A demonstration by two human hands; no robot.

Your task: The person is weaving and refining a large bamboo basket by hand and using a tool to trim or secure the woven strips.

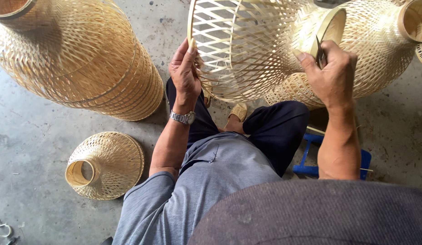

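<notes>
I hold a woven bamboo lampshade frame [242, 45] above my knees, its open lattice turned toward me. My left hand [184, 72] grips the wide rim on the left side, a metal watch on that wrist. My right hand [331, 75] is closed on a small dark tool with blades [320, 54], pressed against the narrow neck ring of the frame. I sit on a low blue stool [311, 159], in dark trousers and a grey shirt.
A tall stack of woven bamboo shades [84, 59] lies at the left. A small single shade [104, 165] rests on the concrete floor at lower left. More shades [388, 41] lie behind at the right. A woven sandal [239, 111] shows between my knees.
</notes>
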